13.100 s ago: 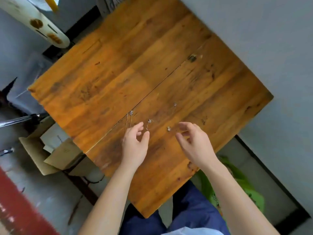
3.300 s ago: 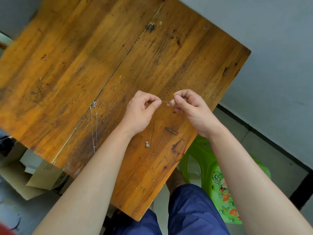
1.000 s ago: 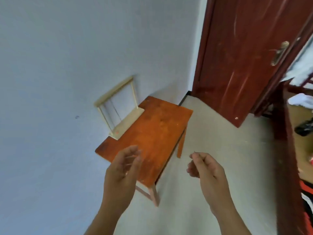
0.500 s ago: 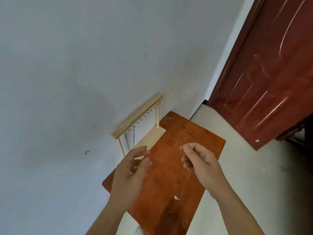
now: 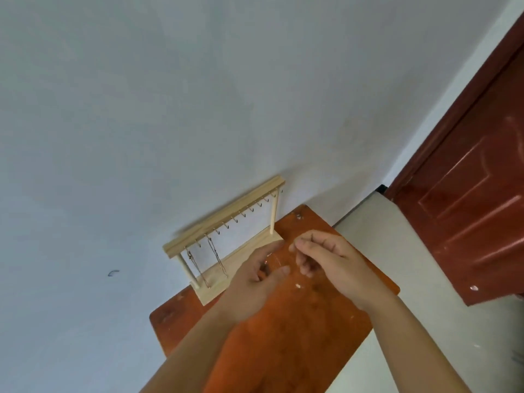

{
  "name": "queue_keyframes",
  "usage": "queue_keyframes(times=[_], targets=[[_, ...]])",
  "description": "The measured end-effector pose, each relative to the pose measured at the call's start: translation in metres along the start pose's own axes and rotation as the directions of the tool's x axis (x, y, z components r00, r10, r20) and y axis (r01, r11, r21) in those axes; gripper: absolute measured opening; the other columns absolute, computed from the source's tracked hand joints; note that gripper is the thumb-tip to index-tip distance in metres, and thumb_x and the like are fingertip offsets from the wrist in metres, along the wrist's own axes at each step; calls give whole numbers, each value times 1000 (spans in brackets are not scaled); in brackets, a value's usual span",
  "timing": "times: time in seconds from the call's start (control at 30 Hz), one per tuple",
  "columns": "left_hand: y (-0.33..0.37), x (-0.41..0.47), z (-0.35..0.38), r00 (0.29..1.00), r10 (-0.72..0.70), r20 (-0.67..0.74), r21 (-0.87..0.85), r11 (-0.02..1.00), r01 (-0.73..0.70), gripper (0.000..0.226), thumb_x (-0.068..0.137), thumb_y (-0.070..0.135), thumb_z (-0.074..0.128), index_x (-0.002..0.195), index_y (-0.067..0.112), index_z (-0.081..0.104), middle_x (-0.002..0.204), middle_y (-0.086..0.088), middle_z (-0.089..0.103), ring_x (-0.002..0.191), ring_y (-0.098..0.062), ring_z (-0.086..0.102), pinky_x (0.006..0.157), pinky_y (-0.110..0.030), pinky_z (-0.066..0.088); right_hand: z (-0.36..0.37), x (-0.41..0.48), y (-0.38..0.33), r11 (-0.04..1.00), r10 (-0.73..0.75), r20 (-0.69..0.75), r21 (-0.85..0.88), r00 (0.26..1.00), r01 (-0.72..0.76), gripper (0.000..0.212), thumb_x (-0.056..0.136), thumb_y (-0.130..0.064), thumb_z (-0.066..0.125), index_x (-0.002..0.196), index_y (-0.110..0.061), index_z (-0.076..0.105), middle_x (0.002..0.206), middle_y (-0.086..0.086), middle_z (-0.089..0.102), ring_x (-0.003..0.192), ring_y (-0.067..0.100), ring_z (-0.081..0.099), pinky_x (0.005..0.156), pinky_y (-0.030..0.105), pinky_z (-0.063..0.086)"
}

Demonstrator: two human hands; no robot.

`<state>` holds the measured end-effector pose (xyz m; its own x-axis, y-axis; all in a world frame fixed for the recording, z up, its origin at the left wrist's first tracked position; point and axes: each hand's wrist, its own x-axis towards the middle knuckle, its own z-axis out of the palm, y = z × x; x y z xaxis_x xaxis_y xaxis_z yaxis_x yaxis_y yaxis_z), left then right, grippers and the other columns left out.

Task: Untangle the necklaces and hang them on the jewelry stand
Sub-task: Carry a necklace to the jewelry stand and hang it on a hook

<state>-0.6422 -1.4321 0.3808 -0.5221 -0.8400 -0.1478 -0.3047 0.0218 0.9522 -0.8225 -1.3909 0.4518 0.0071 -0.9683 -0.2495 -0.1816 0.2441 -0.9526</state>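
Note:
A pale wooden jewelry stand stands on a small orange-brown table against the wall. Its top bar carries a row of small hooks, and two necklaces hang from hooks near the left end. My left hand and my right hand are held close together just in front of the stand's base. A very thin necklace chain runs between their pinched fingertips and is barely visible.
A grey-white wall rises right behind the stand. A dark red door stands at the right, with pale floor between it and the table. Small white flecks lie on the tabletop.
The view has come closer to the small table and stand. Both hands have moved forward to just in front of the stand's base and drawn closer together.

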Motion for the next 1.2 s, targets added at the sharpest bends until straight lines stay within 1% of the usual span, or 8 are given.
queue_keyframes(times=[0.13,0.27,0.4,0.53,0.63,0.73,0.93,1.2], targets=[[4,13,30,992,43,-118,-60,997,-50,33,95,33,60,128,34,59,95,29,61,73,3,50,69,-22,43,-31,31,6,1000,-7,171,21,985,4,28,104,-26,50,90,-22,74,69,1,59,69,15,58,75,30,51],[2,18,49,982,-16,-189,-132,991,-9,19,98,23,57,110,16,69,95,6,70,78,-12,59,74,-26,47,-49,54,11,999,34,320,19,947,-43,27,104,-29,49,94,-18,73,69,2,53,67,14,56,81,33,50],[1,13,54,943,-168,-287,-322,944,70,17,97,16,57,102,5,69,71,14,67,57,4,52,59,-10,41,-52,65,8,998,54,345,-36,937,-45,27,103,-35,51,97,-19,72,60,-4,44,65,15,52,91,39,48],[-10,9,46,883,-300,-361,-469,877,106,15,91,28,67,99,20,76,82,1,71,64,-13,44,60,-23,39,-49,77,-2,993,59,258,-117,964,-29,26,100,-40,55,99,-21,73,56,-7,46,64,15,50,89,33,48],[-13,11,45,848,-391,-358,-624,776,95,28,86,32,69,106,13,72,90,-5,74,62,-10,46,60,-25,36,-43,89,-4,977,33,219,-211,975,14,24,98,-45,57,96,-28,73,59,-5,50,64,14,51,86,30,47],[-16,15,42,810,-459,-365,-707,702,79,28,90,30,66,109,10,68,94,-4,74,62,-8,46,58,-24,35,-31,104,-5,984,12,248,-174,969,33,24,98,-39,58,98,-20,73,66,-3,53,63,15,53,76,31,50],[-25,21,32,765,-493,-415,-653,747,126,25,89,32,68,105,14,73,88,1,73,68,-14,46,61,-26,41,-6,132,-10,989,16,274,-145,962,25,23,98,-33,61,100,-13,73,90,3,65,68,11,65,67,25,56],[-41,27,27,700,-545,-461,-637,753,167,22,91,30,66,107,15,71,98,0,73,76,-16,49,68,-28,46,21,159,-7,922,-39,221,-369,974,120,28,99,-32,59,100,-7,71,89,4,70,65,8,66,63,26,54]])
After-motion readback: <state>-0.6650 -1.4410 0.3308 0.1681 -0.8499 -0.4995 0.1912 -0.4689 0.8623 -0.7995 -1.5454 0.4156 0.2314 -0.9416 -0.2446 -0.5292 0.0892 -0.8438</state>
